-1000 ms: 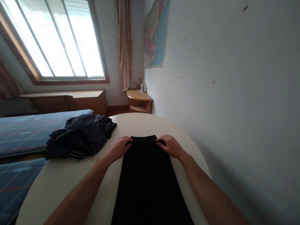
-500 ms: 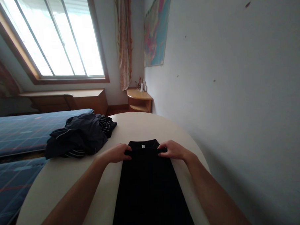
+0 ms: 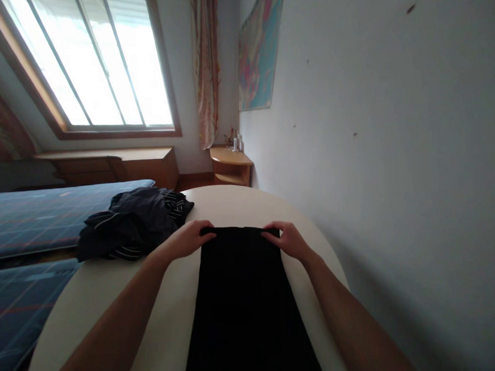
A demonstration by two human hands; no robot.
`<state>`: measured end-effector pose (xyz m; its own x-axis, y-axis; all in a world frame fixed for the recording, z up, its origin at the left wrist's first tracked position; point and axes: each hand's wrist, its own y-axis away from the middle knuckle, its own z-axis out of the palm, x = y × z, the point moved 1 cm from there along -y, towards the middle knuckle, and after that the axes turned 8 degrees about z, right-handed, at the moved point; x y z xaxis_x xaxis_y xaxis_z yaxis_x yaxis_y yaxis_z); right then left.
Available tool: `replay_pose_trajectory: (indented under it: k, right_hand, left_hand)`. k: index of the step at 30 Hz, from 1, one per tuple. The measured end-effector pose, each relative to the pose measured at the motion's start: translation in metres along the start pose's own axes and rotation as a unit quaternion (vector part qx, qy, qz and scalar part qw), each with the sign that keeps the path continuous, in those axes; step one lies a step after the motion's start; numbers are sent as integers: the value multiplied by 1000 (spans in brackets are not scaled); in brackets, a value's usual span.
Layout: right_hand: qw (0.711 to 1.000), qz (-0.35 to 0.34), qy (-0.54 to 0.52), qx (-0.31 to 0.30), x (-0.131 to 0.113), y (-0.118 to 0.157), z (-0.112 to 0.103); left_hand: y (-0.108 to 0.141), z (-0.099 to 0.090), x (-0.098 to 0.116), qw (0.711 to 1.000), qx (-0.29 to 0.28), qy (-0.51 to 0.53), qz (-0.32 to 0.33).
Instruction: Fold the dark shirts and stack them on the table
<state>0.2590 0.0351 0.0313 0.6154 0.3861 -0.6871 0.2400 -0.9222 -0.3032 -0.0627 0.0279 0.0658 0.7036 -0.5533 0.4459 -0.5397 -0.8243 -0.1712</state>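
Note:
A black shirt [image 3: 245, 300], folded into a long narrow strip, lies on the round white table [image 3: 232, 200] and runs out of view at the bottom. My left hand [image 3: 188, 240] pinches the left corner of its far edge between thumb and fingers. At the right corner of the same edge, my right hand [image 3: 288, 239] holds the fabric in a similar pinch. The edge is stretched fairly straight between both hands, and the neckline is out of sight behind or under it.
A heap of dark clothes [image 3: 132, 223] with striped trim rests at the table's left edge. Beyond it are blue plaid mattresses [image 3: 64, 210]. A white wall [image 3: 378, 174] stands on the right; a small corner shelf [image 3: 230, 156] is behind the table.
Both hands have moved away from me with the shirt's far edge. The collar and its white label, visible before, are now covered.

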Motion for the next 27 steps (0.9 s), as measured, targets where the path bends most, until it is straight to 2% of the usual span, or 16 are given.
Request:
replay_pose_trajectory:
  k: [2,7,13,19,27]
  right_hand:
    - [1000,16,0,10,7,-4,7]
    - [999,36,-15,-34,21,-9,19]
    - [997,64,-47,19,26,-12,20]
    - [996,84,-29,-25,34,-13,30]
    - [995,88,51,-17,27,-15,39]
  left_hand:
    - [-3,10,-7,999,22,-23,-20]
    - [-8,34,-26,999,18,-10,-43]
    - [-11,40,-40,993,102,29,-44]
    - [-13,62,-51,991,93,27,-91]
    - [-14,68,-50,987,106,12,-116]
